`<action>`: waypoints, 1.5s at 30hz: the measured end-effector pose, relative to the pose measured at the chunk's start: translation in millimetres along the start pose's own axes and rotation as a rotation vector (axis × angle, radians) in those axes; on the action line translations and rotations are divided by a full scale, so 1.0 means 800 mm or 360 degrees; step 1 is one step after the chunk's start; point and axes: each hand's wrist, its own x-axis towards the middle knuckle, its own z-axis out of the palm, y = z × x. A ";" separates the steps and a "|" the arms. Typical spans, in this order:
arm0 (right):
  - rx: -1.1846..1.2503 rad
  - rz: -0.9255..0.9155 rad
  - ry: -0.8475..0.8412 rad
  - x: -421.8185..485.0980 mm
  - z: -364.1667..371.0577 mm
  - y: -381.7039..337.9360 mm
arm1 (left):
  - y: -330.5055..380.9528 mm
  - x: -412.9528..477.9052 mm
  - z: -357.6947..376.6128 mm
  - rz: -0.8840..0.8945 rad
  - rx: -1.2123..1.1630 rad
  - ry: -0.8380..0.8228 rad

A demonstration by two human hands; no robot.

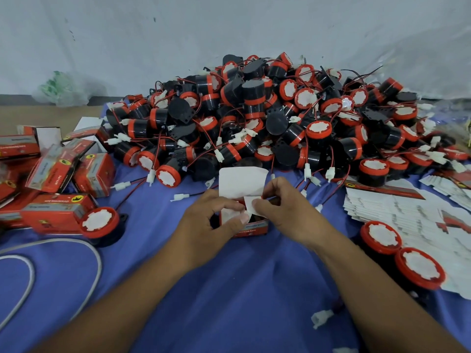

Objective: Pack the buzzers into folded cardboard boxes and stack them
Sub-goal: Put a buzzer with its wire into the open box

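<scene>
A small red cardboard box (252, 227) stands on the blue cloth in the middle, its white top flap (240, 183) raised. My left hand (211, 220) grips the box's left side with a thumb on a white side flap. My right hand (285, 205) pinches the other white side flap (251, 203). Something dark sits inside the box, mostly hidden. Behind lies a large heap of black and red buzzers (267, 115) with red wires and white plugs.
Packed red boxes (58, 179) lie jumbled at the left, a loose buzzer (100, 222) beside them. Flat unfolded boxes (407, 212) are fanned out at the right with two buzzers (400, 253) in front. A grey cable (96, 258) curves at the lower left.
</scene>
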 end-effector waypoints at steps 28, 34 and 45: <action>0.0064 0.0094 0.0380 -0.008 0.016 -0.019 | 0.009 0.007 0.018 -0.0009 0.0039 0.0023; 0.0011 0.0102 0.0401 -0.008 0.019 -0.018 | 0.008 0.006 0.020 0.0073 0.0062 0.0013; 0.0299 0.0230 0.0290 -0.005 0.014 -0.021 | 0.007 0.007 0.020 0.0058 0.0087 -0.0014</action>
